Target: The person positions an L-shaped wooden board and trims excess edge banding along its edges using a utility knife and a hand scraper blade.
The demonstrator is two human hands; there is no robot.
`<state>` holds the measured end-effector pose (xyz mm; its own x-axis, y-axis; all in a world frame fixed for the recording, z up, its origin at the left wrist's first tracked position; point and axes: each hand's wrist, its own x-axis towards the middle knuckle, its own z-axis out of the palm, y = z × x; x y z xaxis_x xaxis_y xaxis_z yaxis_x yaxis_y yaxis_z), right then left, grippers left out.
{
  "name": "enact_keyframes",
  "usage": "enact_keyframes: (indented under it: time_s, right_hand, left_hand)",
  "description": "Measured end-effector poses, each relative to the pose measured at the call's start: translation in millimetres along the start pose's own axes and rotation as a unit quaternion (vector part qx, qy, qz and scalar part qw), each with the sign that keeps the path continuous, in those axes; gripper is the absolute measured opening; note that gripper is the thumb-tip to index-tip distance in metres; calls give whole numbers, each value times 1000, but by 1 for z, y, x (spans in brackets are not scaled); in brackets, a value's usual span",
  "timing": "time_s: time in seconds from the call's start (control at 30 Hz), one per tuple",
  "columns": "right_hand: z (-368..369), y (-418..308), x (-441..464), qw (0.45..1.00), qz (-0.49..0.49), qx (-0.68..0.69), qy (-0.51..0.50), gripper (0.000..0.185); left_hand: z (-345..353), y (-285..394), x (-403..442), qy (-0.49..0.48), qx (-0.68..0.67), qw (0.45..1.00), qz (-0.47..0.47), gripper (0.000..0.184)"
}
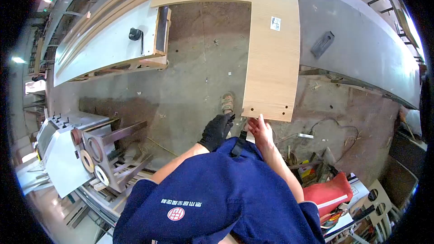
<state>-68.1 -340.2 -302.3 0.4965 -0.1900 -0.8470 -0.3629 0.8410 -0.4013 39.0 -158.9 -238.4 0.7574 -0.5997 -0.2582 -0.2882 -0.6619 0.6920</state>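
Note:
A light wood-grain board [274, 63], shaped like an L with a sticker and several dark holes near its near end, stretches away in front of me. My right hand [261, 132] is bare and grips the near edge, thumb tip at the rim and fingers lower down. To the left of that edge is my left hand [216, 132] in a black glove, its fingers curled; what they hold, if anything, is hidden. Between my hands a black strap-like piece [239, 144] lies against my blue shirt.
At left, a white-topped bench [108, 40] carries wooden strips [97, 20] and a black tape measure [135, 34]. A grey table [357, 40] with a dark metal tool [323, 44] stands right. A power strip [306, 136] and cable lie on the floor. Edge-banding rolls [94, 149] are lower left.

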Motion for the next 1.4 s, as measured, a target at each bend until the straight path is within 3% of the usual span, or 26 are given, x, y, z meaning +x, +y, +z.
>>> enact_keyframes:
  time_s: [0.07,0.3,0.4,0.7,0.97,1.0,1.07,1.17,1.27,1.33,1.37,1.4]
  right_hand:
    - [-3,0,14,999,-22,28,2,50]
    - [-9,-10,20,1000,-9,14,-18,46]
    - [-9,-10,23,999,-11,18,-31,47]
    - [-14,-11,26,999,-8,-10,-32,46]
    - [-9,-14,19,1000,-7,-3,-20,39]
    - [-9,-14,20,1000,-8,-3,-19,39]
    - [-9,-13,21,1000,-9,0,-14,38]
    - [-10,-11,24,1000,-4,8,-5,38]
    - [-14,-6,27,1000,-14,11,-6,38]
    - [-13,-4,28,999,-23,16,-16,37]
    - [-12,-4,28,999,-27,15,-14,37]
    - [-10,-4,27,999,-31,15,-11,37]
  left_hand:
    - [9,5,0,-47,71,996,-18,32]
    - [49,-12,-8,27,195,979,49,45]
    - [44,-2,-6,-32,206,978,1,47]
    - [72,-29,7,53,333,940,53,49]
    - [47,-6,51,47,232,971,45,46]
    - [49,-5,38,68,268,959,62,47]
    - [52,-9,27,22,314,949,32,48]
    - [57,-17,56,35,298,954,13,50]
    - [52,-22,105,141,328,931,80,50]
    - [35,-11,142,116,364,922,60,50]
    - [24,-7,162,69,287,955,33,48]
    - [23,-11,171,149,370,911,101,45]
